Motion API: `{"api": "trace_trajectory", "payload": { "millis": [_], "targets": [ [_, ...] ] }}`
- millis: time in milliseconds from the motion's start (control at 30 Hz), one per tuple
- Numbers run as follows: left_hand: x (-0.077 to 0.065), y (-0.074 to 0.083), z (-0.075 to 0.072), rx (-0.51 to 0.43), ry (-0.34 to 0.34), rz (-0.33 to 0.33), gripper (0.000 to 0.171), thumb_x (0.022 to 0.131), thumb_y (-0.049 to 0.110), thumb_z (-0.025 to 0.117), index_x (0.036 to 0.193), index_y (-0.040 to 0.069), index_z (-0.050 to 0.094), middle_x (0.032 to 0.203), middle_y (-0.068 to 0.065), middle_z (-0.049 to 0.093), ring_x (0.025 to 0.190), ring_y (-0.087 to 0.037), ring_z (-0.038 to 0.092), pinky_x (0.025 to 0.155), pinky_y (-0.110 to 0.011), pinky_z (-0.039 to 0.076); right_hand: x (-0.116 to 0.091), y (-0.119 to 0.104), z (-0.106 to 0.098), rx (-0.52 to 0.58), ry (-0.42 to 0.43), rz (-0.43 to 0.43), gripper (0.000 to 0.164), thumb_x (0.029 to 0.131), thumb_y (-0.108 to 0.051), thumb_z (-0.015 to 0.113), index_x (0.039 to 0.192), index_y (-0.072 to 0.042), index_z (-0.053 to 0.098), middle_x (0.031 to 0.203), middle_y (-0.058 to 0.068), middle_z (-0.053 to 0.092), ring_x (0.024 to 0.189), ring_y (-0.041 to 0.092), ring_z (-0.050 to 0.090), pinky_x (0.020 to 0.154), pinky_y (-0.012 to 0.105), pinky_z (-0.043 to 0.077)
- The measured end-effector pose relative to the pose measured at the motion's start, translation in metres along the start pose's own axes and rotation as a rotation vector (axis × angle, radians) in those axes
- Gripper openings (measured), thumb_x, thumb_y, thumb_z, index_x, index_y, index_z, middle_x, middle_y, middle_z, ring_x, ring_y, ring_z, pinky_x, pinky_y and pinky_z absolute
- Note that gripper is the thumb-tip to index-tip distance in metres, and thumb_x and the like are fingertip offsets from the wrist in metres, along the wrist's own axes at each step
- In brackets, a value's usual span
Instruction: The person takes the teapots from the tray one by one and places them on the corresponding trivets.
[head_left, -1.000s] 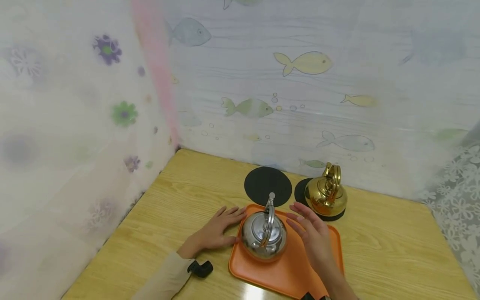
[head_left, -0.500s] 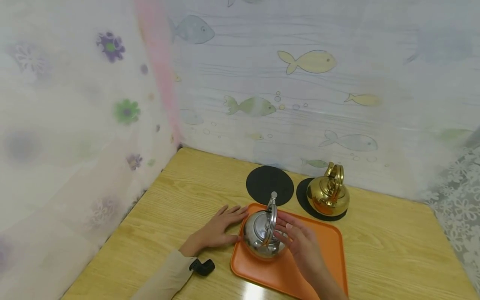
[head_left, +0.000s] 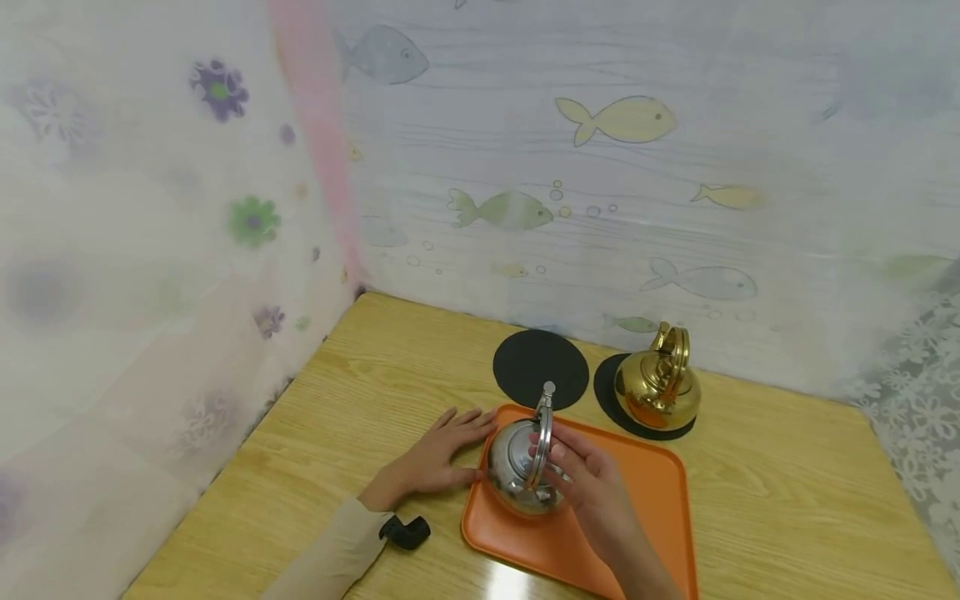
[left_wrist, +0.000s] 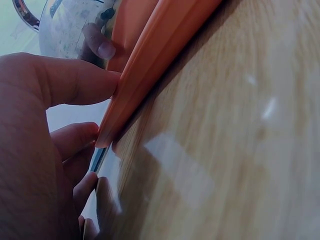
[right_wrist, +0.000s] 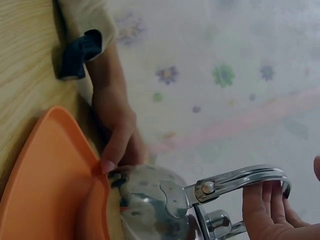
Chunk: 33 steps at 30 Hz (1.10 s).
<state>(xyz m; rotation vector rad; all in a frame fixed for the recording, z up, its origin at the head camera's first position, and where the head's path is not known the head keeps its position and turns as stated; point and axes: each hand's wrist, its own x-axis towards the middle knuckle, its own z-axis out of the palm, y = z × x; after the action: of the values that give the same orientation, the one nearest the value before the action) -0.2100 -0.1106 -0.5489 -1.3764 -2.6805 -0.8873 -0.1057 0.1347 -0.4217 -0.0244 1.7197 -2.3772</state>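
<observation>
The right hand (head_left: 596,492) reaches in from the near side, with nearly straight fingers through the handle of the round, shiny silver metal kettle (head_left: 512,479) and the thumb apart from it. The left hand (head_left: 435,460) has spread fingers, its thumb touching the left rim of the smooth orange tray (head_left: 654,487). The kettle stands upright beside that rim, spout and handle lined up toward the yellow wooden table's (head_left: 787,483) far edge.

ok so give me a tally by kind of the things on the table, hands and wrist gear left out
Kettles: 2 (silver kettle and gold kettle)
Round black mats: 2 (left mat and right mat, partly under the gold kettle)
Trays: 1 (orange tray)
Total: 5
</observation>
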Motion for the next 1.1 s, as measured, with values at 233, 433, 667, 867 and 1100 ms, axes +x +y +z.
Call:
{"api": "trace_trajectory", "payload": {
  "millis": [233, 433, 667, 867, 1100],
  "targets": [
    [0.002, 0.002, -0.001, -0.019, 0.009, 0.003, 0.071, 0.087, 0.053, 0.052, 0.145, 0.013, 0.037, 0.15, -0.004, 0.031, 0.138, -0.031, 0.026, 0.11, -0.058, 0.01, 0.003, 0.003, 0.0, -0.091, 0.045, -0.006, 0.047, 0.089, -0.006, 0.059, 0.133, 0.001, 0.044, 0.126, 0.027, 0.051, 0.11, 0.03, 0.057, 0.087, 0.026, 0.05],
    [0.001, 0.0, 0.001, -0.013, 0.003, -0.015, 0.072, 0.087, 0.056, 0.049, 0.145, 0.016, 0.035, 0.151, -0.001, 0.029, 0.139, -0.027, 0.024, 0.111, -0.056, 0.008, 0.007, 0.004, 0.003, -0.144, 0.086, -0.029, 0.048, 0.085, -0.004, 0.065, 0.129, 0.002, 0.048, 0.113, 0.021, 0.057, 0.095, 0.023, 0.063, 0.079, 0.025, 0.053],
    [0.0, 0.001, 0.002, -0.008, 0.005, -0.016, 0.071, 0.087, 0.052, 0.052, 0.145, 0.015, 0.036, 0.151, -0.002, 0.03, 0.139, -0.028, 0.026, 0.11, -0.056, 0.01, 0.011, 0.007, 0.007, -0.148, 0.121, -0.044, 0.046, 0.082, -0.003, 0.068, 0.125, 0.002, 0.051, 0.099, 0.014, 0.061, 0.083, 0.017, 0.064, 0.072, 0.025, 0.054],
    [0.0, 0.002, 0.001, -0.012, 0.0, -0.022, 0.07, 0.087, 0.052, 0.052, 0.145, 0.016, 0.036, 0.151, -0.002, 0.03, 0.139, -0.028, 0.025, 0.11, -0.057, 0.01, 0.017, 0.011, 0.004, -0.186, 0.138, -0.057, 0.048, 0.08, -0.001, 0.07, 0.124, 0.001, 0.051, 0.089, 0.011, 0.062, 0.077, 0.017, 0.065, 0.069, 0.026, 0.055],
    [0.001, 0.001, 0.001, -0.012, 0.0, -0.02, 0.071, 0.087, 0.052, 0.052, 0.145, 0.015, 0.036, 0.151, -0.002, 0.031, 0.139, -0.028, 0.026, 0.11, -0.057, 0.01, 0.021, 0.014, 0.003, -0.169, 0.109, -0.074, 0.048, 0.081, 0.002, 0.067, 0.125, 0.004, 0.048, 0.088, 0.009, 0.061, 0.076, 0.014, 0.063, 0.069, 0.024, 0.054]
  ]
}}
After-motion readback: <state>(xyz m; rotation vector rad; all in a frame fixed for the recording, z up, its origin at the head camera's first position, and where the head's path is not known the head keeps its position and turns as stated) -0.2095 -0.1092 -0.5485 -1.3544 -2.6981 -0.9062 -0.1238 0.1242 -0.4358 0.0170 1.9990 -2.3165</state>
